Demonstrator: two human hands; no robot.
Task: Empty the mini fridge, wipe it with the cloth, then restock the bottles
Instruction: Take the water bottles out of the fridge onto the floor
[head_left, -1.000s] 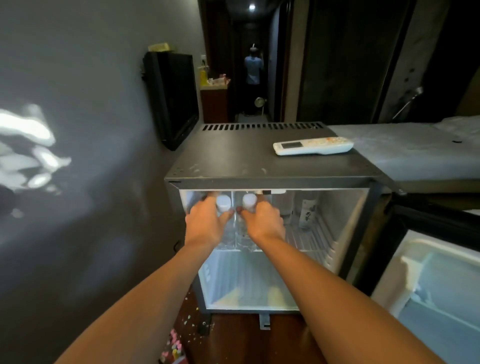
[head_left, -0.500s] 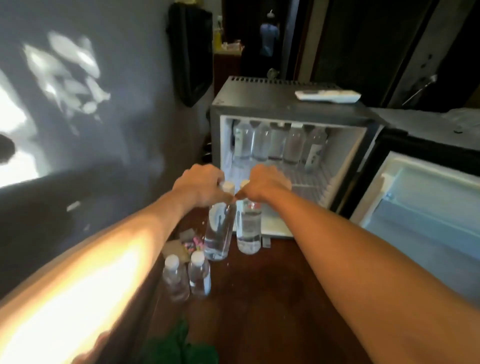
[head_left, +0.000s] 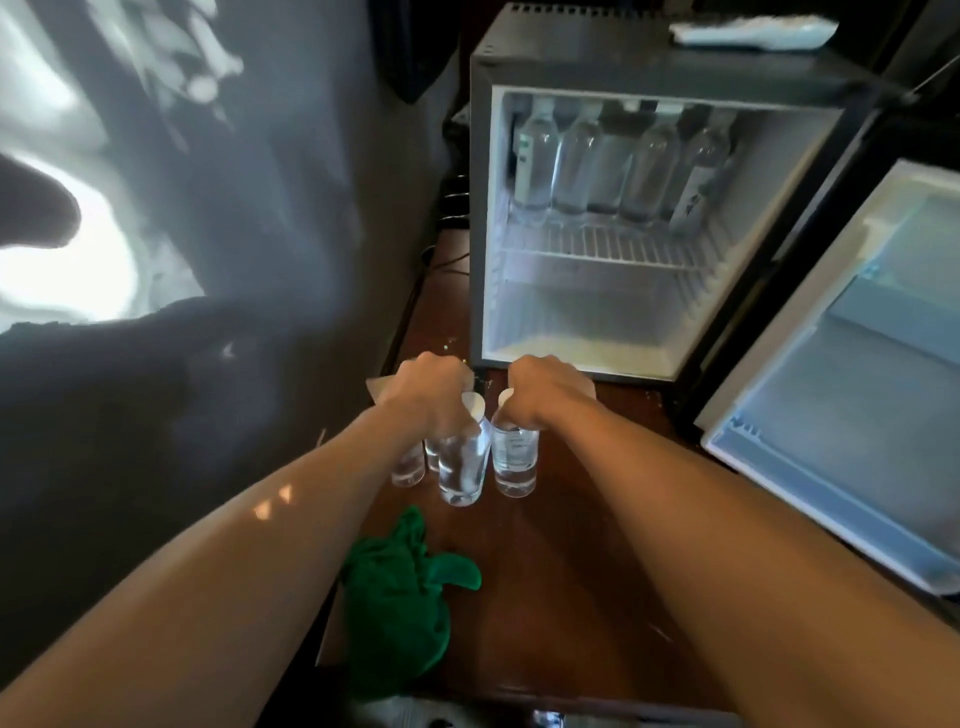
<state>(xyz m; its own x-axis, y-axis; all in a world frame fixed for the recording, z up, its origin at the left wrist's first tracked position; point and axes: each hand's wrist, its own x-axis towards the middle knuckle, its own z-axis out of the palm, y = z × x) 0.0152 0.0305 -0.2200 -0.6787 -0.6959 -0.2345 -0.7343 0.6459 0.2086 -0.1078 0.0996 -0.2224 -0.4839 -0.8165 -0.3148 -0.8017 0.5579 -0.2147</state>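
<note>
The mini fridge (head_left: 649, 67) stands open, with several clear water bottles (head_left: 576, 161) at the back of its wire shelf (head_left: 597, 249). My left hand (head_left: 421, 389) grips the neck of a water bottle (head_left: 462, 467) low over the wooden floor. My right hand (head_left: 550, 389) grips a second water bottle (head_left: 514, 462) beside it. Two more bottles (head_left: 408, 467) stand on the floor, partly hidden behind my left wrist. A crumpled green cloth (head_left: 400, 592) lies on the floor nearer to me.
The fridge door (head_left: 841, 384) hangs open to the right, its inner shelves empty. A white remote (head_left: 748, 32) lies on the fridge top. A grey wall (head_left: 208, 208) runs along the left. Cables (head_left: 452, 197) trail beside the fridge.
Both hands pulled a bottle each off the fridge shelf and carried them down toward the floor, next to the two bottles standing there. My view tilted downward.
</note>
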